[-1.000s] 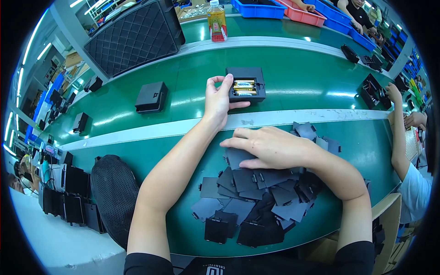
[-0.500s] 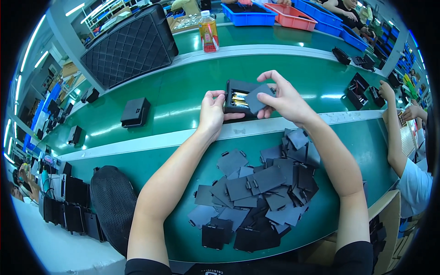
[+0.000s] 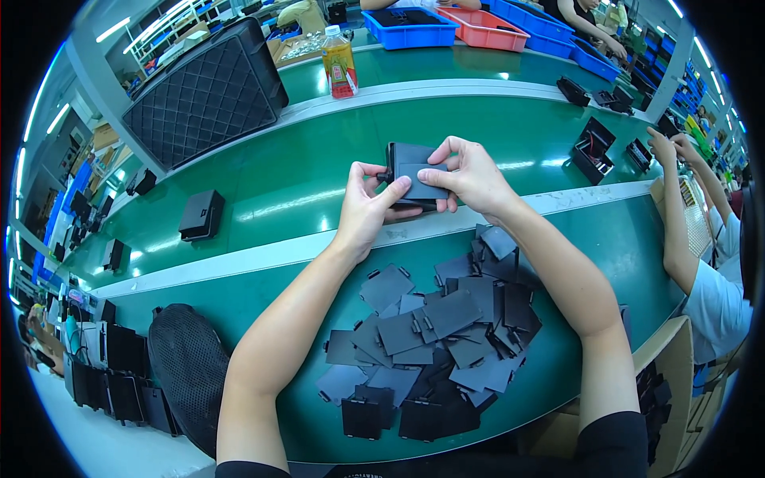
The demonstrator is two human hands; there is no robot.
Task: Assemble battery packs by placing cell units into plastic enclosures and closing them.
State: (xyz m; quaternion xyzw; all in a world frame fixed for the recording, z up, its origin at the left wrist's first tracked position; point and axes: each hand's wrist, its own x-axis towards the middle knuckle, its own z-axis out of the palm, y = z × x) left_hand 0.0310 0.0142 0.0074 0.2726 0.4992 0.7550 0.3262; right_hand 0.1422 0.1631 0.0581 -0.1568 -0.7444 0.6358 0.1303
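A black plastic battery box (image 3: 406, 151) is held up over the green bench, just beyond its pale front rail. My left hand (image 3: 368, 203) grips the box's left side, fingers beneath and thumb on the cover. The flat dark battery cover (image 3: 421, 182) lies over the compartment, and the batteries are hidden under it. My right hand (image 3: 475, 180) is closed around the right side, its thumb pressing on the cover. Whether the cover is latched, I cannot tell. Between my forearms spreads a loose pile of similar covers (image 3: 458, 311).
Another black box (image 3: 202, 215) lies on the bench to the left, and an opened one (image 3: 592, 151) to the right. Farther back stand a black case (image 3: 211, 95), a drink bottle (image 3: 339, 64) and blue bins (image 3: 410, 33). A co-worker's arm (image 3: 676, 215) reaches in at right.
The cover has come down from a tilted position onto the box, hiding the batteries that showed before. My left thumb has moved onto it. The whole view has shifted slightly.
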